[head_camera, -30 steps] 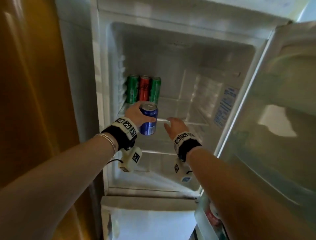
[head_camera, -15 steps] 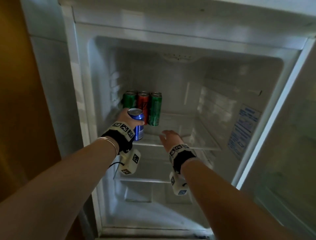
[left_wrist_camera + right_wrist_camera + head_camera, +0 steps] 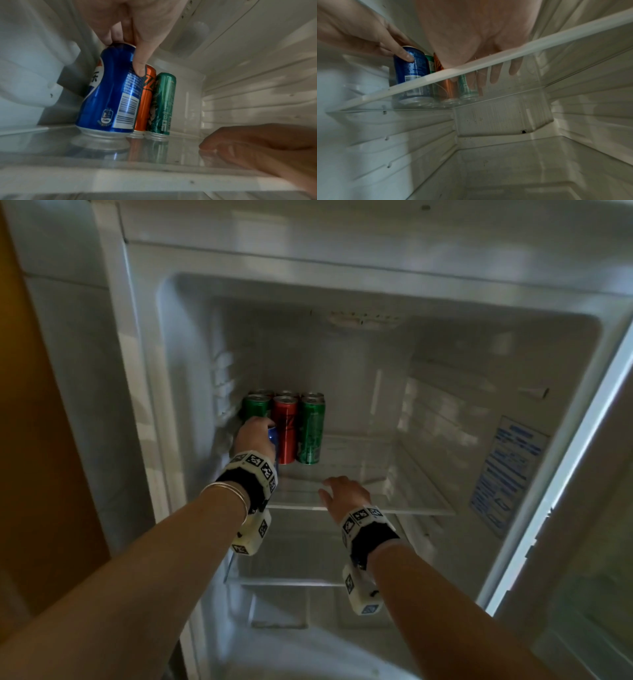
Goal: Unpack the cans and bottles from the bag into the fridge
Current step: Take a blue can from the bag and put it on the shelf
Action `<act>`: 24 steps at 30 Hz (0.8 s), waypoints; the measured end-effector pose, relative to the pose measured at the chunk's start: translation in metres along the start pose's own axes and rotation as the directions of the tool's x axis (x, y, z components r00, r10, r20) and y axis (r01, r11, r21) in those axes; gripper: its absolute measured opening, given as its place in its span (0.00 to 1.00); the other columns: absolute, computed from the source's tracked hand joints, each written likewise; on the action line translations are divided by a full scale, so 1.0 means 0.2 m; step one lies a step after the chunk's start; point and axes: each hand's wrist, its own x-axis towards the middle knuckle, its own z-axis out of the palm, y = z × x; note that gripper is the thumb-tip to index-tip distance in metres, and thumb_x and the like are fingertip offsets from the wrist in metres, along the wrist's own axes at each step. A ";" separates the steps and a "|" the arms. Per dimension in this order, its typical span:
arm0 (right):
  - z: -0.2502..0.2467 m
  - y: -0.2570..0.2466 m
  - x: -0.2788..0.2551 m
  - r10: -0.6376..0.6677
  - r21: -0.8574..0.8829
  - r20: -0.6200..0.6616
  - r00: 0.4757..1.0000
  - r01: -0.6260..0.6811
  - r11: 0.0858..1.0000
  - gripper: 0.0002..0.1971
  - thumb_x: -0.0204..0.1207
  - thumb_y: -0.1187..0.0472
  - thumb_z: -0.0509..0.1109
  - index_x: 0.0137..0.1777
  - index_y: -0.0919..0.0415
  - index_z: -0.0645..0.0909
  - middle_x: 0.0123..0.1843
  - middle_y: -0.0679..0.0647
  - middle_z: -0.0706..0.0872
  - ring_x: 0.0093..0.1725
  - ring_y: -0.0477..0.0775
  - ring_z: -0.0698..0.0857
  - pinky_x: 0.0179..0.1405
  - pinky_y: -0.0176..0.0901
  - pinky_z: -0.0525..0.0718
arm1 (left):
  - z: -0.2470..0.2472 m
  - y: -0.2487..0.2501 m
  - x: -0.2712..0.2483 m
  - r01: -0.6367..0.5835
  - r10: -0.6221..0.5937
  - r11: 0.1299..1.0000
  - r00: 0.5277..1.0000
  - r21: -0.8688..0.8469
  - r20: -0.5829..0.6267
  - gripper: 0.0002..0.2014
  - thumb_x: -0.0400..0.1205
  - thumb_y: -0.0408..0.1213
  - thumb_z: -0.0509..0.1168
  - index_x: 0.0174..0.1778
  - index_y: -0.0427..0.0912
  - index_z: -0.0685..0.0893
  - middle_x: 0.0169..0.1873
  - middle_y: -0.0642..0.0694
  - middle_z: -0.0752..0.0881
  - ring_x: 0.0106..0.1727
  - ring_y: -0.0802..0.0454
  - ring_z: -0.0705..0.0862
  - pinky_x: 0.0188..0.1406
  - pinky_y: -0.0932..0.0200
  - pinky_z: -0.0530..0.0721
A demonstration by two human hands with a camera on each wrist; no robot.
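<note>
My left hand (image 3: pixel 255 436) grips a blue can (image 3: pixel 111 92) from above, fingers curled over its top. The can stands on the glass shelf (image 3: pixel 359 474) at the fridge's left wall, in front of a green can (image 3: pixel 256 405). Beside it stand a red can (image 3: pixel 285 433) and a green can (image 3: pixel 311 433), with more cans behind them. My right hand (image 3: pixel 339 491) lies flat on the shelf's front part, fingers straight, holding nothing. In the right wrist view its fingers (image 3: pixel 494 75) show through the glass, behind the shelf's white front rail (image 3: pixel 488 63).
The fridge door (image 3: pixel 596 508) hangs open at the right. A lower glass shelf (image 3: pixel 291 580) and the bottom compartment (image 3: pixel 522 169) sit beneath the hands. A blue label (image 3: pixel 507 474) is stuck on the right inner wall. A wooden panel (image 3: pixel 41 440) flanks the fridge on the left.
My left hand has carried the blue can deeper and to the left, and it now stands on the shelf in front of the cans. My right hand stays on the shelf.
</note>
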 end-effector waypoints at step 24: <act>-0.01 -0.02 -0.06 0.021 -0.009 0.045 0.999 -0.021 1.000 0.24 0.85 0.45 0.51 0.77 0.54 0.68 0.75 0.56 0.74 0.72 0.60 0.73 0.72 0.55 0.71 | -0.07 -0.03 -0.25 -0.082 0.085 0.995 0.995 -0.065 0.056 0.20 0.80 0.31 0.64 0.70 0.42 0.77 0.69 0.42 0.78 0.70 0.45 0.76 0.70 0.59 0.70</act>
